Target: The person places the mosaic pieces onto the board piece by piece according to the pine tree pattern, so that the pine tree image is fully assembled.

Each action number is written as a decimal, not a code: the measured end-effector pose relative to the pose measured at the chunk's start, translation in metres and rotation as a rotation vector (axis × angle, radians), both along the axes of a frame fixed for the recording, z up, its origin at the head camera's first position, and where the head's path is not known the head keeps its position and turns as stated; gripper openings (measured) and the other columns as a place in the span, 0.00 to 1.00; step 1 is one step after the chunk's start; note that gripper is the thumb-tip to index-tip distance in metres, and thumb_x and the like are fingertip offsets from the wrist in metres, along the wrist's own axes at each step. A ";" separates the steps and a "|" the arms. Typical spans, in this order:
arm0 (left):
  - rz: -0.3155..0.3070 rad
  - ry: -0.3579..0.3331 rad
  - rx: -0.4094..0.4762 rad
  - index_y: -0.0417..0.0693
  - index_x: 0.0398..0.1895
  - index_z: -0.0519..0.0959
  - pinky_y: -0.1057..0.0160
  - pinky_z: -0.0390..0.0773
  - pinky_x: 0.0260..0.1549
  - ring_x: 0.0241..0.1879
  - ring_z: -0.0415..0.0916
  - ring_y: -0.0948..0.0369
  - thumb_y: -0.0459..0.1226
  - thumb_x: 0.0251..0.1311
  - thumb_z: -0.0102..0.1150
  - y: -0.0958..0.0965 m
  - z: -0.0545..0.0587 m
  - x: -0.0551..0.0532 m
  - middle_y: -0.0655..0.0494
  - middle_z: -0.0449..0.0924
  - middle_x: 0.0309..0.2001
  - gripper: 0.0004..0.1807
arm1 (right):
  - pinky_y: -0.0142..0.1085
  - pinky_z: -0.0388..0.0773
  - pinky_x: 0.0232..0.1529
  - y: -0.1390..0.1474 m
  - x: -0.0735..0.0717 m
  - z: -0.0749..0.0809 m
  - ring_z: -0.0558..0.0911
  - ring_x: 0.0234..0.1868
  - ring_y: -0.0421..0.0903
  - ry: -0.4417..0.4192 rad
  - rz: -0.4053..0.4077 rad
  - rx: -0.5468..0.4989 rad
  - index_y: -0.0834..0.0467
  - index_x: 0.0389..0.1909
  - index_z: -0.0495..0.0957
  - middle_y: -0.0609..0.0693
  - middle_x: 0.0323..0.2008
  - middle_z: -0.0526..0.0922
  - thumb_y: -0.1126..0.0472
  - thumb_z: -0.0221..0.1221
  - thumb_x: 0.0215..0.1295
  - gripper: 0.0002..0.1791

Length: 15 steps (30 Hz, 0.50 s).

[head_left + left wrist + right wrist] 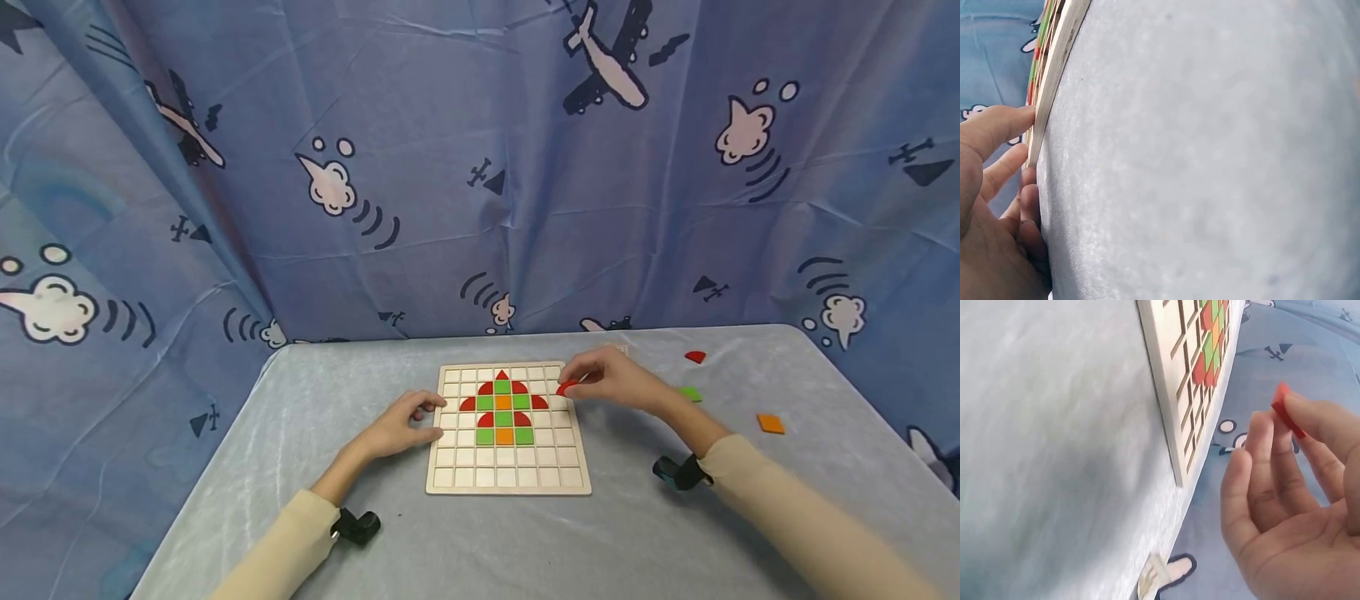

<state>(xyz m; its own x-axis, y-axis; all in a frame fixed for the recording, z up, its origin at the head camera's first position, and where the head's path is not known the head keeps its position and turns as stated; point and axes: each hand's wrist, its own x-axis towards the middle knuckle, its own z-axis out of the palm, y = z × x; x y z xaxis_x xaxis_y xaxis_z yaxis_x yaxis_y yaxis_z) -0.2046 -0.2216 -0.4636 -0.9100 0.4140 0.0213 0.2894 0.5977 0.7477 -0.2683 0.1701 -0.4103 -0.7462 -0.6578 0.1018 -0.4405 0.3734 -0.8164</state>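
Note:
A square wooden grid board [510, 478] lies on the table, with red, green and orange tiles set in its middle cells. Between thumb and fingertips, my right hand [618, 383] pinches a small red tile [1286, 412]; its exact shape is partly covered. In the head view that hand is over the board's right edge, and in the right wrist view the tile is held clear of the cells. My left hand [397, 427] touches the board's left edge with its thumb and fingertips, fingers loosely spread. The left wrist view shows those fingertips [1025, 114] against the wooden side.
To the right on the grey-covered table [360, 533] lie a red quarter-circle tile [696, 357], a green tile [690, 393] partly behind the right forearm, and an orange square tile [771, 423]. A small pale piece [1154, 576] sits near the back edge. A patterned blue curtain [450, 242] hangs behind.

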 end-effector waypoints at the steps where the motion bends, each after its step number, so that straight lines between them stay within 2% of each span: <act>1: 0.001 -0.003 0.000 0.42 0.63 0.76 0.48 0.70 0.51 0.49 0.69 0.51 0.36 0.64 0.69 0.000 0.000 0.000 0.47 0.72 0.54 0.25 | 0.38 0.80 0.45 -0.002 0.000 -0.001 0.82 0.41 0.50 -0.003 0.009 0.006 0.64 0.45 0.85 0.50 0.41 0.86 0.67 0.69 0.64 0.10; 5: 0.004 -0.006 0.001 0.42 0.62 0.76 0.48 0.70 0.51 0.48 0.69 0.51 0.35 0.63 0.69 0.002 0.001 0.000 0.47 0.72 0.54 0.25 | 0.39 0.80 0.45 -0.012 0.003 -0.004 0.83 0.42 0.50 -0.043 0.022 -0.010 0.67 0.46 0.84 0.54 0.43 0.86 0.68 0.69 0.64 0.12; 9: 0.000 0.012 0.001 0.41 0.62 0.76 0.49 0.70 0.50 0.48 0.69 0.51 0.34 0.63 0.69 0.001 0.001 0.000 0.47 0.72 0.54 0.25 | 0.37 0.80 0.40 -0.025 0.005 -0.008 0.84 0.39 0.50 -0.088 0.025 -0.048 0.68 0.44 0.81 0.56 0.39 0.86 0.68 0.70 0.63 0.12; 12: 0.003 0.014 -0.002 0.41 0.62 0.76 0.49 0.70 0.51 0.48 0.69 0.52 0.35 0.63 0.69 0.001 -0.001 0.000 0.47 0.72 0.54 0.25 | 0.37 0.79 0.38 -0.037 0.007 -0.011 0.84 0.37 0.50 -0.091 0.038 -0.070 0.65 0.41 0.81 0.53 0.35 0.86 0.68 0.71 0.61 0.10; 15: 0.009 0.006 -0.001 0.42 0.62 0.76 0.49 0.70 0.52 0.49 0.70 0.52 0.35 0.63 0.69 0.001 0.000 0.000 0.47 0.72 0.55 0.25 | 0.40 0.80 0.41 -0.047 0.009 -0.012 0.83 0.39 0.50 -0.075 0.056 -0.087 0.63 0.39 0.83 0.52 0.37 0.86 0.67 0.71 0.62 0.07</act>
<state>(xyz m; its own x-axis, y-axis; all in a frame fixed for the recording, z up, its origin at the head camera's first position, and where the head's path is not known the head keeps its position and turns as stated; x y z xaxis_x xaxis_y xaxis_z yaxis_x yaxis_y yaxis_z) -0.2042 -0.2201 -0.4638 -0.9137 0.4055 0.0260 0.2881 0.6013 0.7452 -0.2592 0.1227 -0.4223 -0.7161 -0.6899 0.1057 -0.3953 0.2761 -0.8761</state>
